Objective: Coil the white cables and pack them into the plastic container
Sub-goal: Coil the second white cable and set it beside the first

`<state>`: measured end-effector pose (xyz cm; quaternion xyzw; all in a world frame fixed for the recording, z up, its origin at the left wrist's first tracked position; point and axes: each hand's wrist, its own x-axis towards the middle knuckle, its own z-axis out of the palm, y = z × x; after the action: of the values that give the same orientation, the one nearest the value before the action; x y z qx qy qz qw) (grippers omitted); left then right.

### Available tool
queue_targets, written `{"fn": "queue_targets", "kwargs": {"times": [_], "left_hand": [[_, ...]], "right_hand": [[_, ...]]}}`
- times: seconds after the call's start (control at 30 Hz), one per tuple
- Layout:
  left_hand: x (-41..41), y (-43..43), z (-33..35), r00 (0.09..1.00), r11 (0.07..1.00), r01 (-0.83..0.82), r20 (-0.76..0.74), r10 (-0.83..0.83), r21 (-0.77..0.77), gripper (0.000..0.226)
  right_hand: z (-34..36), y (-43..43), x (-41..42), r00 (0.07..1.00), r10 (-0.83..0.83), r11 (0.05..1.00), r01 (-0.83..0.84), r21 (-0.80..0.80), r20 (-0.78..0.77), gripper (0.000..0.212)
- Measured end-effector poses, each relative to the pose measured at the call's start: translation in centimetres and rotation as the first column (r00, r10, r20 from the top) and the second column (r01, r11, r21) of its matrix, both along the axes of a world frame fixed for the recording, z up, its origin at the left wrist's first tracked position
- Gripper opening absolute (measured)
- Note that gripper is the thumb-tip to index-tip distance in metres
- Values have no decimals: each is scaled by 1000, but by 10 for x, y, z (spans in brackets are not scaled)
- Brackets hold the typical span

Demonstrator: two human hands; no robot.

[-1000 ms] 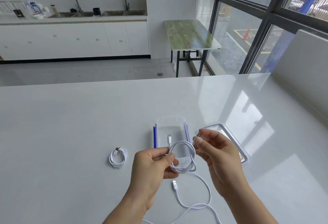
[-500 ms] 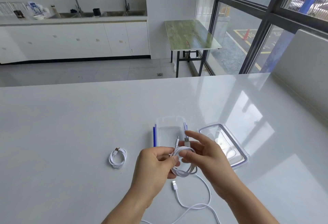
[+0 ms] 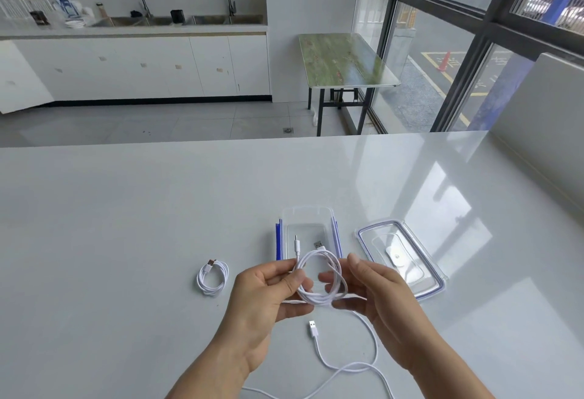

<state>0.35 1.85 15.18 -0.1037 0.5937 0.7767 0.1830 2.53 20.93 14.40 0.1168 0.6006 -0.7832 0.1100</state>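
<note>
White coiled cable [image 3: 317, 299] held by left hand [image 3: 265, 294] and right hand [image 3: 379, 291].

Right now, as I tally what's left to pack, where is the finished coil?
In the head view the small coiled cable lies on the white table, left of the open container and of the left hand, which pinches a second cable.

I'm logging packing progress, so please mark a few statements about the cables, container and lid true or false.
1. The left hand pinches the held coil. True.
2. The lid sits on the container. False: it lies on the table, right of the container.
3. The finished coil is in the container. False: it lies on the table, left of it.
4. The loose cable lies uncoiled on the table. True.
</note>
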Motion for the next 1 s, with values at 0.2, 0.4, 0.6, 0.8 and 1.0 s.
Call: {"fn": "queue_targets", "kwargs": {"times": [0.2, 0.4, 0.6, 0.8, 1.0], "left_hand": [[-1, -5, -4, 1000, 1000, -2, 10, 2, 19, 14], [0, -6, -6, 999, 1000, 4, -32, -5, -30, 14], [0, -8, -7, 999, 996, -20, -38, 17, -87, 15], [1, -8, -9, 995, 988, 65, -65, -74, -137, 16], [2, -9, -8, 985, 975, 144, -66, -157, -170, 27]], "right_hand": [[-9, -3, 2, 998, 43, 987, -51, -151, -54, 30], [-19, -18, 1, 990, -114, 988, 105, -112, -81, 25], [-19, -19, 3, 997, -49, 979, 36, -201, -59, 34], [-12, -19, -8, 996, 36, 963, -12, -269, 85, 44], [-16, -12, -17, 989, -107, 960, 129, -247, 100, 29]]}}
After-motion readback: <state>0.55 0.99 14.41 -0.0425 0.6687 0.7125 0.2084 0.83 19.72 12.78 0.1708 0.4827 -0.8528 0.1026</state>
